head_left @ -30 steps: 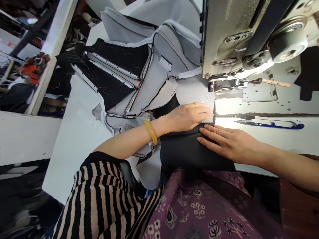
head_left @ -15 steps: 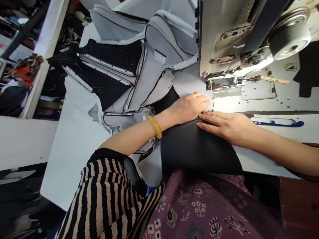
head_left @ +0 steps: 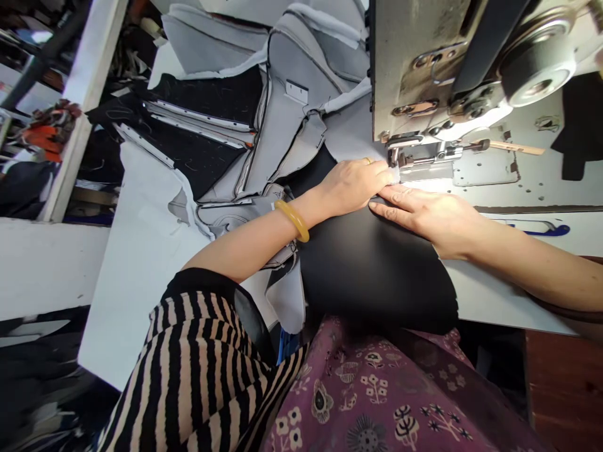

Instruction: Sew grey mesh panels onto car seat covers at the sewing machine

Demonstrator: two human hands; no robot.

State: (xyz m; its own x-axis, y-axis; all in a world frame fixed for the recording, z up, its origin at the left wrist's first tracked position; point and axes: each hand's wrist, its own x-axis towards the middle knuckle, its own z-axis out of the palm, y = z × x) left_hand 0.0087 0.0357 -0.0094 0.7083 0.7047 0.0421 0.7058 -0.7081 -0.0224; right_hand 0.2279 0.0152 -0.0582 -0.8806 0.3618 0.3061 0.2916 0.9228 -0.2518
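My left hand (head_left: 354, 184), with a gold ring and a yellow bangle on the wrist, lies flat on the grey mesh fabric (head_left: 349, 139), fingers together and pressing it down right at the presser foot (head_left: 404, 155) of the sewing machine (head_left: 438, 69). My right hand (head_left: 424, 213) rests flat with fingers stretched out on the black fabric piece (head_left: 377, 270), just in front of the presser foot. Both hands touch at the fingertips, and the black piece hangs over the table's front edge onto my lap.
A pile of grey and black sewn fabric panels (head_left: 245, 119) covers the white table (head_left: 141, 251) to the left. Blue-handled thread snips (head_left: 541, 227) lie right of my right hand. A black scrap (head_left: 577, 135) sits at the far right. Cluttered shelves (head_left: 42, 125) stand at left.
Both hands slid forward with the fabric toward the presser foot; the grey mesh has fed under the machine, and my right hand now hides more of the snips.
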